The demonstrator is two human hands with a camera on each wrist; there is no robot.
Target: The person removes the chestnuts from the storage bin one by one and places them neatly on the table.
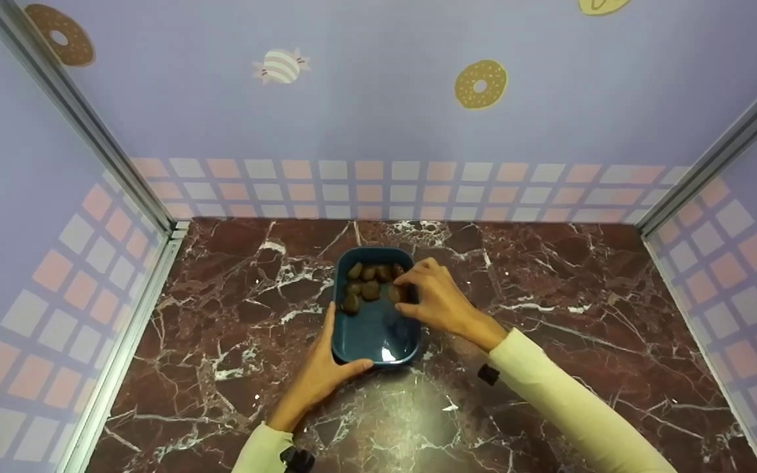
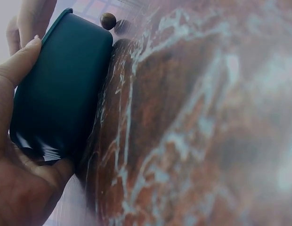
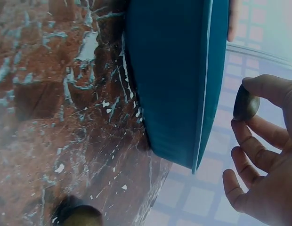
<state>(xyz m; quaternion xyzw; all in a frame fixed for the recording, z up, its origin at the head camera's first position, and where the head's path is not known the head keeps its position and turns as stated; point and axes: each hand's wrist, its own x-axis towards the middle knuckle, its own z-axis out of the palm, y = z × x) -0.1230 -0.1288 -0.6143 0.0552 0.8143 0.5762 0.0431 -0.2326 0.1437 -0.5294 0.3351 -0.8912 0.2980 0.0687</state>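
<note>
A dark teal rectangular container (image 1: 372, 335) rests on the marble-patterned surface, with several brown rounded stones (image 1: 370, 290) gathered in its far half. My left hand (image 1: 322, 368) holds the container's near left corner, fingers along the left wall and thumb over the near rim. Over the container's right side, my right hand (image 1: 441, 299) pinches one smooth, flattish stone (image 3: 246, 103) between thumb and fingertips. In the right wrist view, that stone is above the rim level, with the container wall (image 3: 169, 84) beside it.
Another round stone (image 2: 108, 20) lies on the tabletop outside the container, past its far end in the left wrist view. A dark red marbled tabletop (image 1: 549, 295) extends around. Patterned panels (image 1: 378, 118) with metal corner rails enclose the back and both sides.
</note>
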